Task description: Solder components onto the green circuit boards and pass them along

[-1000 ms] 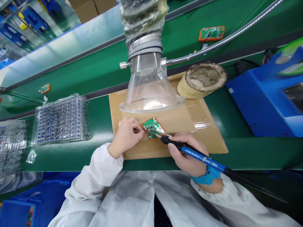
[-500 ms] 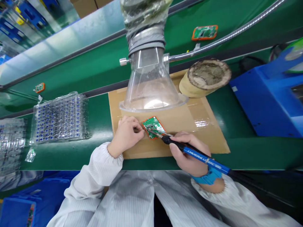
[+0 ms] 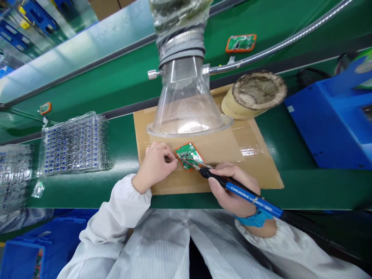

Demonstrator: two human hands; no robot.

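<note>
A green circuit board [image 3: 192,150] with an orange border lies tilted on a cardboard sheet [image 3: 215,182]. My left hand [image 3: 158,162] is at the board's left edge, thumb and fingertips pinched together; what they hold is too small to make out. My right hand [image 3: 234,190] is wrapped around a soldering iron [image 3: 244,193] with a blue and black handle. The iron's metal tip reaches over the board's lower left part, close to my left fingertips. Whether the tip touches the board I cannot tell.
A clear fume hood [image 3: 186,104] hangs just behind the board. A crusted, cup-like container [image 3: 247,104] stands at the back right, near a blue box [image 3: 328,124]. Clear trays [image 3: 72,147] are stacked at left. Behind, a green belt carries an orange-edged board [image 3: 241,43].
The boards on the green belt behind have shifted left. Both hands, the soldering iron and the circuit board stay practically where they were.
</note>
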